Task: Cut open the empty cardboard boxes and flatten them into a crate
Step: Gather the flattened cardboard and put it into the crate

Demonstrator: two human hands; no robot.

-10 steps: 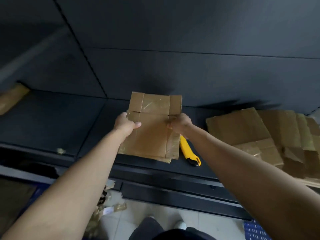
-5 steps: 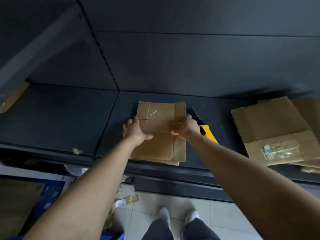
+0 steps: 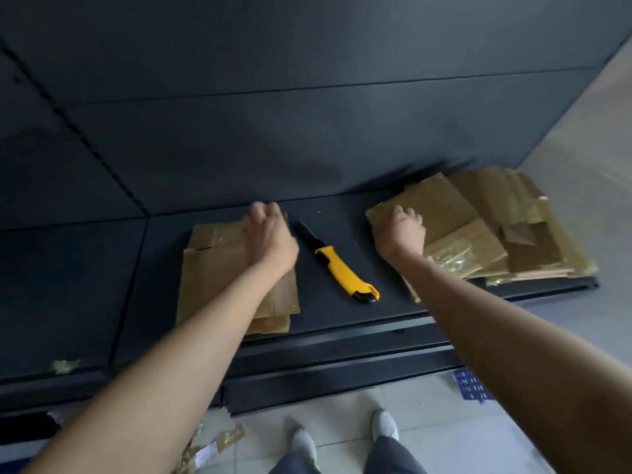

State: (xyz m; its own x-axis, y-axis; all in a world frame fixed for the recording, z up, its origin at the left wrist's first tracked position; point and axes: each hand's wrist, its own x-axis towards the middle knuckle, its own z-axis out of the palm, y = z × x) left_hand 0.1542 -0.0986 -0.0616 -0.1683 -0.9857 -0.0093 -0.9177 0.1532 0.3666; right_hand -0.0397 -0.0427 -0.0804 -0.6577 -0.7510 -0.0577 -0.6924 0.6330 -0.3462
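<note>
A flattened brown cardboard box [image 3: 219, 268] with tape strips lies on the dark shelf [image 3: 342, 323]. My left hand [image 3: 270, 234] rests on its far right corner, fingers curled over the edge. To the right, a pile of flattened cardboard [image 3: 478, 227] sits on the same shelf. At the pile's near left corner is my right hand [image 3: 400, 230], its fingers curled on the top sheet. A yellow and black utility knife [image 3: 342, 271] lies on the shelf between my hands, untouched.
The shelf has a dark back panel [image 3: 307, 131] and a raised front lip [image 3: 342, 371]. Tape scraps [image 3: 219, 443] litter the tiled floor by my feet. A blue crate corner [image 3: 472, 384] shows below the shelf at the right.
My right hand has left the flattened box and moved right onto the cardboard pile. My left hand shifted to the box's far right corner. The view has swung right.
</note>
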